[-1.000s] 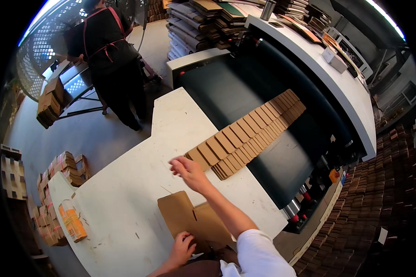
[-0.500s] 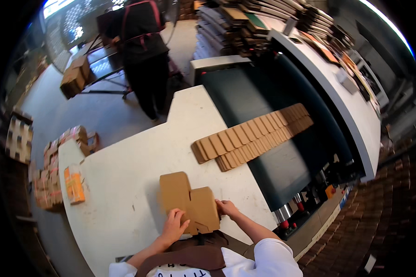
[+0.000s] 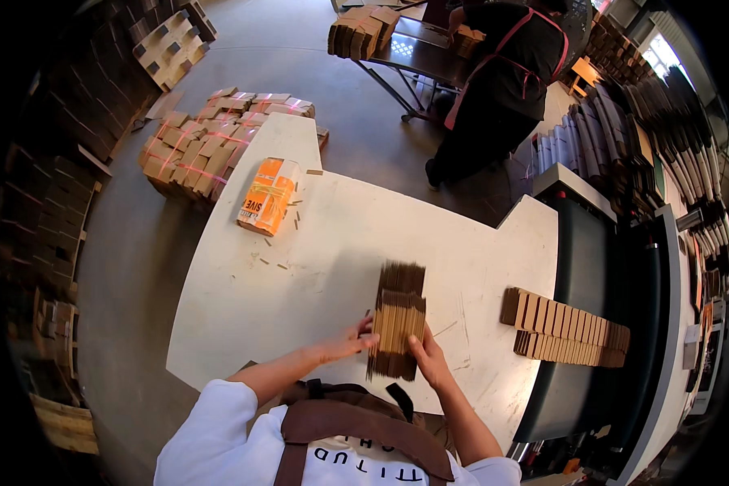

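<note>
A stack of flat brown die-cut cardboard blanks stands edge-up between my two hands, over the white table near my apron. My right hand grips its right side, thumb on the near face. On the left side, my left hand holds the stack with its thumb and fingers at the edge; some fingertips are hidden. More cardboard blanks lie in an overlapping row to the right, partly on the table and partly on the dark green conveyor belt.
An orange-and-white packet bound with yellow bands sits at the table's far left, small scraps beside it. Strapped cardboard bundles stand on the floor beyond. A person in black works at a cart.
My view has swung left. The blanks in my hands have turned from showing a broad flat face to showing their stacked edges. The row on the belt stays in place.
</note>
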`<state>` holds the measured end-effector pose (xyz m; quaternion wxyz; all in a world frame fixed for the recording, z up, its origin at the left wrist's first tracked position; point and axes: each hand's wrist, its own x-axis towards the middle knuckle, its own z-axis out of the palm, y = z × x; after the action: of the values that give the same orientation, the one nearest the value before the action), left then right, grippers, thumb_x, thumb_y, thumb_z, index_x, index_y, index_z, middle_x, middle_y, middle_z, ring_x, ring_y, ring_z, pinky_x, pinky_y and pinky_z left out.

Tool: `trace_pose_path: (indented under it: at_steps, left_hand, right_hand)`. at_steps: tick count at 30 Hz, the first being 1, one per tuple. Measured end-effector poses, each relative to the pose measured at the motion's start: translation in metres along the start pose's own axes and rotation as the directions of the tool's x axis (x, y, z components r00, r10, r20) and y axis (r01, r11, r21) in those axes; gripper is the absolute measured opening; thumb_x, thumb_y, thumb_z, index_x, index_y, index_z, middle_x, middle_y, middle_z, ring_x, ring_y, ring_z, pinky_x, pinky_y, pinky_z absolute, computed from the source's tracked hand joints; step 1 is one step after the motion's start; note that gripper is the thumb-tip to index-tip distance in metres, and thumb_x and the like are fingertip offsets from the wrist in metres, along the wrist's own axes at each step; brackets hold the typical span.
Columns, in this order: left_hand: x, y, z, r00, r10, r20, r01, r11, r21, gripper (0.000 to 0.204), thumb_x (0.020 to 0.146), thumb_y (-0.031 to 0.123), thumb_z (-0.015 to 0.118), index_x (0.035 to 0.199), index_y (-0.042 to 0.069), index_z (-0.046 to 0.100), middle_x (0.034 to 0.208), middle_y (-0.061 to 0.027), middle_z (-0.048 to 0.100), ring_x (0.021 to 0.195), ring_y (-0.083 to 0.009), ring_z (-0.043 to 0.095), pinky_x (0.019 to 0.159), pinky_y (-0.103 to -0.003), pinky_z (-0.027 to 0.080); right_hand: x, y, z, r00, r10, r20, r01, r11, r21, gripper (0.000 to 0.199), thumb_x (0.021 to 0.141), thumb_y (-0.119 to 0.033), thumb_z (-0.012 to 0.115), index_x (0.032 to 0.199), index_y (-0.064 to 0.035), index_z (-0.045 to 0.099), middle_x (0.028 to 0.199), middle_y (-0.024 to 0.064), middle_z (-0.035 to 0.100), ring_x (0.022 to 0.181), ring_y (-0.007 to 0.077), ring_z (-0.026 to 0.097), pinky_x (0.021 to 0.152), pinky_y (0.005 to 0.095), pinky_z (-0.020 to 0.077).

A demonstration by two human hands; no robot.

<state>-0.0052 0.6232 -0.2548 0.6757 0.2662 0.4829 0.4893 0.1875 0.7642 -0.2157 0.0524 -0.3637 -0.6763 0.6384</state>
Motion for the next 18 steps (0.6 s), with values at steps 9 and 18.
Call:
trace_pose_path:
  at_steps: [9,18]
  left_hand:
    - [-0.032,0.13,-0.27,0.899,0.084,-0.429,-0.131,0.988,-0.08,0.044,0.096,0.036,0.052,0.127,0.005,0.054,0.118,-0.0056,0.061,0.104,-0.0137,0.059,0.085,-0.029,0.048]
    - [-0.086,0.117,-0.344,0.374,0.576,-0.727,0.108,0.752,0.65,0.041,0.094,0.02,0.055,0.13,0.0,0.049,0.125,-0.0182,0.056,0.116,-0.0286,0.052,0.097,-0.036,0.041]
  right_hand:
    - [0.241,-0.113,0.166,0.975,-0.213,0.061,0.221,0.945,-0.242,0.091,0.089,-0.063,0.044,0.145,0.005,0.023,0.144,0.0266,0.034,0.133,0.0366,0.036,0.108,0.0381,0.032]
    - [0.262,-0.072,0.21,0.972,-0.192,0.137,0.235,0.842,-0.485,0.067,0.092,-0.041,0.054,0.143,-0.0022,0.033,0.148,0.0227,0.028,0.134,0.0362,0.035,0.108,0.0419,0.034]
